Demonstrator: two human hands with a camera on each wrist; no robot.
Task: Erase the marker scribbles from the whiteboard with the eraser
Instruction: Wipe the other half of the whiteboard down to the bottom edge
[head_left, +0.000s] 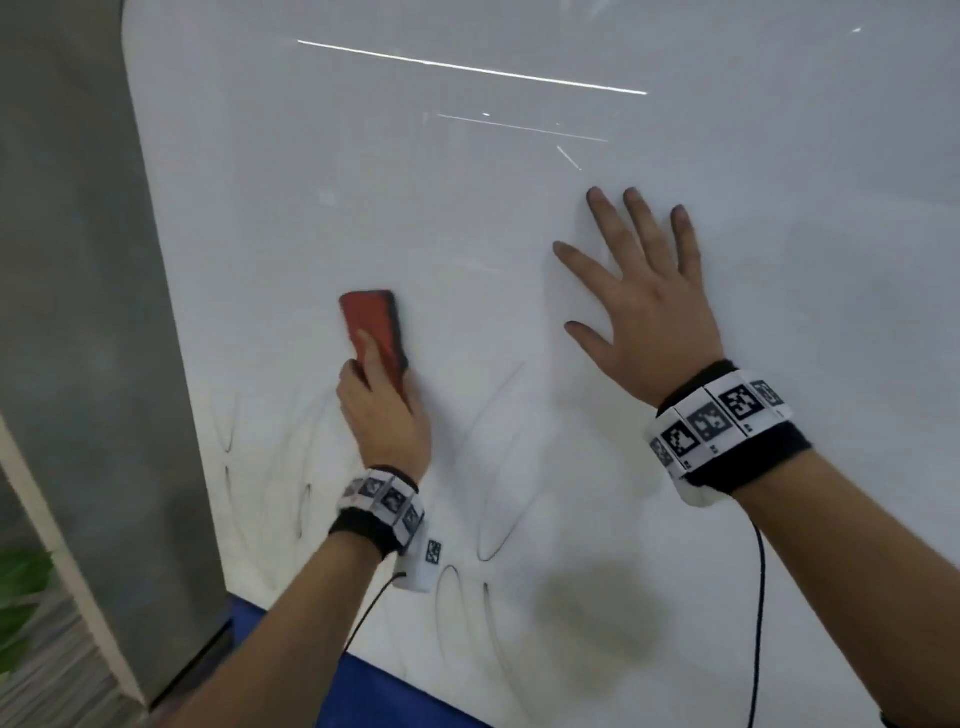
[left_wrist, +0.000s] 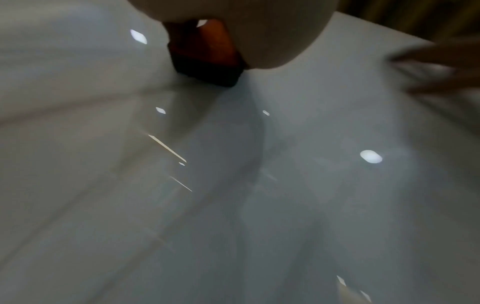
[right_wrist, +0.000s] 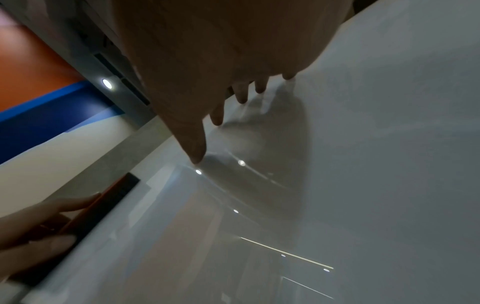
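A glossy whiteboard (head_left: 519, 234) fills the head view. My left hand (head_left: 382, 410) grips a red eraser (head_left: 371, 325) with a dark felt underside and holds it flat on the board at centre left. The eraser (left_wrist: 207, 55) shows under my palm in the left wrist view, and again as the eraser (right_wrist: 103, 207) at the lower left of the right wrist view. Thin black marker loops (head_left: 498, 519) lie below and around my left wrist. My right hand (head_left: 639, 291) lies flat on the board with its fingers (right_wrist: 194, 144) spread, to the right of the eraser.
A grey pillar (head_left: 88, 312) borders the board's left edge. A blue strip (head_left: 374, 691) runs under its lower edge. Cables (head_left: 758, 623) hang from both wristbands. Ceiling lights reflect in the upper board. A green plant (head_left: 21, 587) sits at the far left.
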